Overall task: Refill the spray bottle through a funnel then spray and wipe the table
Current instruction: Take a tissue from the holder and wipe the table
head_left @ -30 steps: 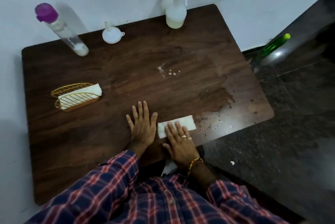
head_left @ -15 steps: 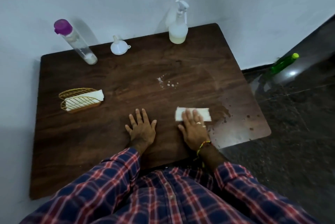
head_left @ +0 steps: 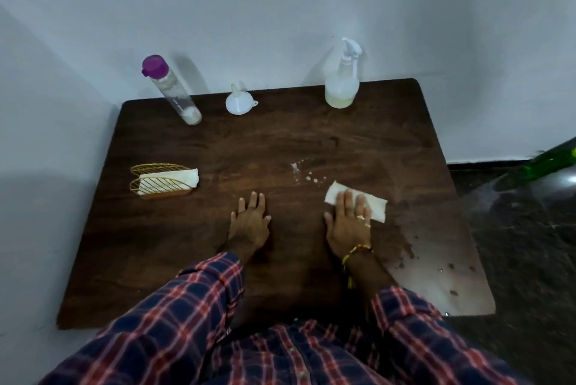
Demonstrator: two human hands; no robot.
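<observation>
Both hands lie flat on the table (head_left: pixel 193 260), the left hand (head_left: pixel 249 224) bracing and the right hand (head_left: pixel 349 222) pressing the white tissue (head_left: pixel 377 205), which should sweep with even pressure toward the droplets (head_left: pixel 307 174) just beyond it.

White spray bottle (head_left: pixel 341 85) upright at table's (head_left: pixel 187 228) far edge (funnel (head_left: pixel 238 101) left).

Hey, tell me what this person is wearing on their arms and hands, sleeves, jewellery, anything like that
Both arms are in a plaid shirt, dark blue with red and pale checks, the sleeves pushed up short of the wrists. The left hand is bare, with nothing worn on it. The right hand has a ring on one finger and a yellow and orange thread band around the wrist.
</observation>
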